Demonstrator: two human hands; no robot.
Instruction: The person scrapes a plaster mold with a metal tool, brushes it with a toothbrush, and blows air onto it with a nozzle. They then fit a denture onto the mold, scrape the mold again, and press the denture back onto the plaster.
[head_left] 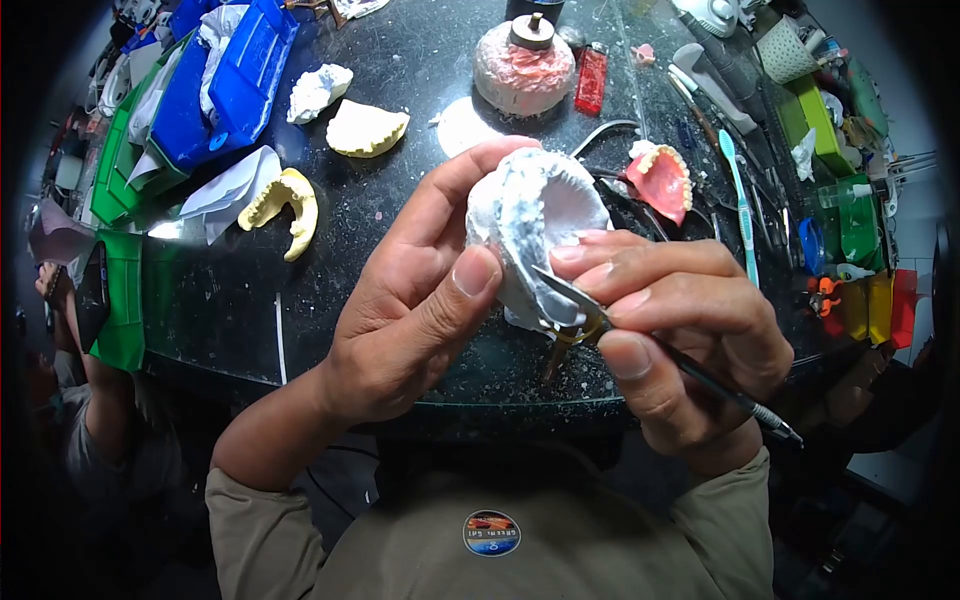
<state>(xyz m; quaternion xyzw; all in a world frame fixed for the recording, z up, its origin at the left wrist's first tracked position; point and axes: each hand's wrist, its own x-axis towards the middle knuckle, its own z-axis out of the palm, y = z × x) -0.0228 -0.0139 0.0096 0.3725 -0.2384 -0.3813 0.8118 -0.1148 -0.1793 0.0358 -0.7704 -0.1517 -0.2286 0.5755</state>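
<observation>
My left hand [405,300] is wrapped around a white plaster dental cast [515,200], its thumb on the near side, above the table's front edge. The cast is tilted so its horseshoe-shaped hollow faces me. In my right hand [690,310] is a slim metal carving tool [730,393] with a knurled end, gripped like a pen. Its tip touches the cast's lower rim. A brass-coloured metal piece [568,338] shows just below the cast, partly hidden by the fingers. Beyond my right hand lies a pink denture with teeth [662,185].
Cream casts [366,130] and a white plaster lump [320,93] lie left. A wax-covered round burner [522,75] and red lighter [591,80] stand behind. A toothbrush [738,185] and several tools lie right. Blue bins [235,90] line the left; another person's arm [100,410] is far left.
</observation>
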